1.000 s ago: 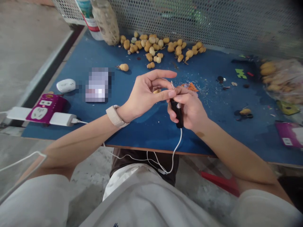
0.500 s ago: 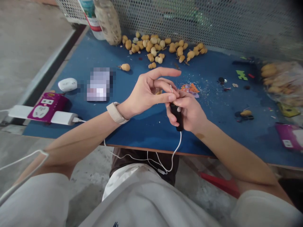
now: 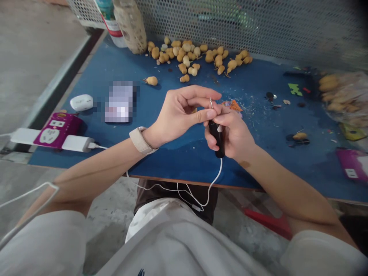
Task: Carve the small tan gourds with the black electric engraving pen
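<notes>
In the head view, my right hand (image 3: 234,130) is wrapped round a black handheld rotary tool (image 3: 217,140), held upright. Its thin metal tip points away from me, and a white cord leaves its lower end. My left hand (image 3: 184,109) is closed, with thumb and fingers pressed together right beside the metal tip. A small yellowish bit (image 3: 194,110) shows between the left thumb and fingers; most of it is hidden, so its kind cannot be made out. Just beyond the hands lies a small pile of orange and purple scraps (image 3: 233,105) with pale shavings around it.
Several small dried gourds (image 3: 186,53) lie along the mesh panel (image 3: 184,23), near a jar (image 3: 130,27). On the left are a phone (image 3: 119,101), a white case (image 3: 82,102) and a purple power strip (image 3: 59,128). A bag of gourds (image 3: 342,96) sits at right.
Both hands and the rotary tool have shifted slightly to the right. The left index finger has lowered toward the right hand.
</notes>
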`<control>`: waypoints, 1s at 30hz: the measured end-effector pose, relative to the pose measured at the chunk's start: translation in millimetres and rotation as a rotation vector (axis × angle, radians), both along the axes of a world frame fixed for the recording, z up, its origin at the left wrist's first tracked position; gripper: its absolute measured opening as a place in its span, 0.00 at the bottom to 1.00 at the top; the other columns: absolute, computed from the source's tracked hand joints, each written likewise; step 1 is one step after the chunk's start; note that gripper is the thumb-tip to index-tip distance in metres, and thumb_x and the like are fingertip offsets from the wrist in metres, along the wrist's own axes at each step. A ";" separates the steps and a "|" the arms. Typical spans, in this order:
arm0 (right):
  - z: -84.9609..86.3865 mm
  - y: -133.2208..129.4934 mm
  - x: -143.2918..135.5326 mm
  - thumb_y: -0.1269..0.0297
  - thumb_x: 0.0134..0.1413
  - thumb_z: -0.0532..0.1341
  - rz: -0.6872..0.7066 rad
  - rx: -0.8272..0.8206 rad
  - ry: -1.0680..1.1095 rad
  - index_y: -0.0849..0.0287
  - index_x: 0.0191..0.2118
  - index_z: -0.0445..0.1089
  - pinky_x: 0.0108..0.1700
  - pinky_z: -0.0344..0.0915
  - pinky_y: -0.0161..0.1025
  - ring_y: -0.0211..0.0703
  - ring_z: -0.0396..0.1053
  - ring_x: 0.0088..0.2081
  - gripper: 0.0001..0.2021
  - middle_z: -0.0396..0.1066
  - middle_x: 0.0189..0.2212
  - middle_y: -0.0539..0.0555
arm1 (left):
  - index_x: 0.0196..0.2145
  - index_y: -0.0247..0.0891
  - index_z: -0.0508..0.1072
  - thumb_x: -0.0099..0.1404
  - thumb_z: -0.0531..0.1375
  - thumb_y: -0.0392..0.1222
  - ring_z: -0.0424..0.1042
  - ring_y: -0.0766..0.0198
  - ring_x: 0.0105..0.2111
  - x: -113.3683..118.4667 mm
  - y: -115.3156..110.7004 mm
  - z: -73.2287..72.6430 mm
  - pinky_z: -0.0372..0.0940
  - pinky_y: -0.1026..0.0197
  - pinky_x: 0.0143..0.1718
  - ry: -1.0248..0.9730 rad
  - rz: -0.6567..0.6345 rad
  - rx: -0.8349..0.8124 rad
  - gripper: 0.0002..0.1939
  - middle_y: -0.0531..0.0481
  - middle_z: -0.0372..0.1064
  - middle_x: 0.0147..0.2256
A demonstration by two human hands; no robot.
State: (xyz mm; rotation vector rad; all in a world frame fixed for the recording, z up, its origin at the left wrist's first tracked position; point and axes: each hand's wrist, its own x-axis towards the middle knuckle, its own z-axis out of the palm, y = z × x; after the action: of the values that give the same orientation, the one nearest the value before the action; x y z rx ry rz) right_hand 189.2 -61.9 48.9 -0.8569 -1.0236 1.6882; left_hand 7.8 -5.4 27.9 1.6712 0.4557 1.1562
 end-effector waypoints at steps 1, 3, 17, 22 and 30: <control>0.0 0.2 -0.2 0.56 0.55 0.73 0.005 -0.008 0.001 0.53 0.33 0.69 0.13 0.58 0.32 0.34 0.65 0.16 0.13 0.66 0.22 0.41 | 0.56 0.42 0.83 0.73 0.74 0.71 0.90 0.54 0.49 -0.1 -0.1 -0.2 0.87 0.56 0.43 0.005 0.000 -0.010 0.31 0.48 0.88 0.46; 0.2 0.6 0.0 0.57 0.54 0.73 0.012 -0.008 -0.008 0.53 0.33 0.69 0.13 0.59 0.33 0.34 0.65 0.16 0.13 0.67 0.22 0.42 | 0.57 0.42 0.83 0.71 0.75 0.71 0.90 0.56 0.45 0.4 0.3 -1.7 0.87 0.56 0.41 0.005 -0.003 -0.025 0.33 0.49 0.88 0.45; 1.1 0.1 5.0 0.58 0.55 0.74 0.127 -0.060 0.035 0.52 0.38 0.66 0.13 0.60 0.33 0.33 0.67 0.16 0.15 0.76 0.30 0.43 | 0.56 0.42 0.79 0.70 0.74 0.74 0.89 0.58 0.41 -3.9 1.8 1.5 0.84 0.58 0.39 0.040 -0.061 -0.026 0.35 0.51 0.85 0.41; -1.9 2.4 3.2 0.60 0.53 0.74 0.094 -0.047 0.045 0.53 0.36 0.68 0.12 0.57 0.34 0.33 0.65 0.15 0.14 0.75 0.28 0.42 | 0.59 0.42 0.78 0.70 0.75 0.74 0.89 0.56 0.42 -3.1 6.5 -0.5 0.84 0.56 0.41 0.084 -0.069 -0.065 0.37 0.51 0.85 0.40; -7.8 18.9 16.1 0.44 0.58 0.79 -0.201 0.086 -0.131 0.50 0.37 0.68 0.21 0.60 0.38 0.36 0.67 0.25 0.22 0.78 0.39 0.51 | 0.47 0.40 0.74 0.83 0.67 0.56 0.77 0.70 0.35 -37.2 -19.4 59.0 0.71 0.62 0.38 0.205 0.219 0.168 0.16 0.52 0.75 0.41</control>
State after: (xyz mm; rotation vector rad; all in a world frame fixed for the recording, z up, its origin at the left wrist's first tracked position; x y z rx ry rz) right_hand 205.3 -43.0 41.1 -0.9900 -1.0535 1.4252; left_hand -29.5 -24.8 86.9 1.9333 0.7015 1.2127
